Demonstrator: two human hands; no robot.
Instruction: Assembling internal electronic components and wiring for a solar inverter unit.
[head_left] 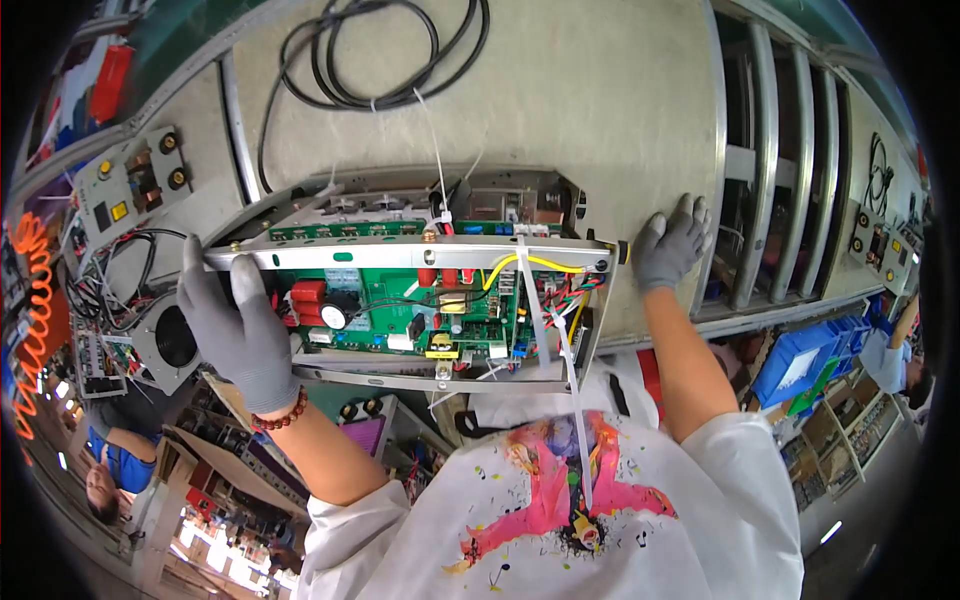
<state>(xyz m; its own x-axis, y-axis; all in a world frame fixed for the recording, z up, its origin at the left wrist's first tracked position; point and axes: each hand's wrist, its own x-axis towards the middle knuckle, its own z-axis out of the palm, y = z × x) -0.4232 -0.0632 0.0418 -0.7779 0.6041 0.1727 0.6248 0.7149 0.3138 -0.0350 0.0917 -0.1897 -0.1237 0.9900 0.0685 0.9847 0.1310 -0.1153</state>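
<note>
An open metal chassis (pixel 400 252) with a green circuit board (pixel 385 290) stands in front of me on a metal worktop. My left hand (pixel 240 335), in a grey glove, grips the chassis by its left end, thumb and fingers at the upper rail. To the right, my gloved right hand (pixel 672 245) lies flat on the worktop beside the chassis, fingers extended and holding nothing. A long white cable tie (pixel 527 290) hangs from the upper rail, close to yellow wires (pixel 545 264) and several twisted coloured wires.
A coiled black cable (pixel 375 100) lies behind the chassis. Metal rollers (pixel 765 170) adjoin the worktop on the right, with blue bins (pixel 795 365) below them. On the left are another panel unit (pixel 130 185), a fan (pixel 175 340) and an orange coiled hose (pixel 30 330). Another person (pixel 120 460) is at lower left.
</note>
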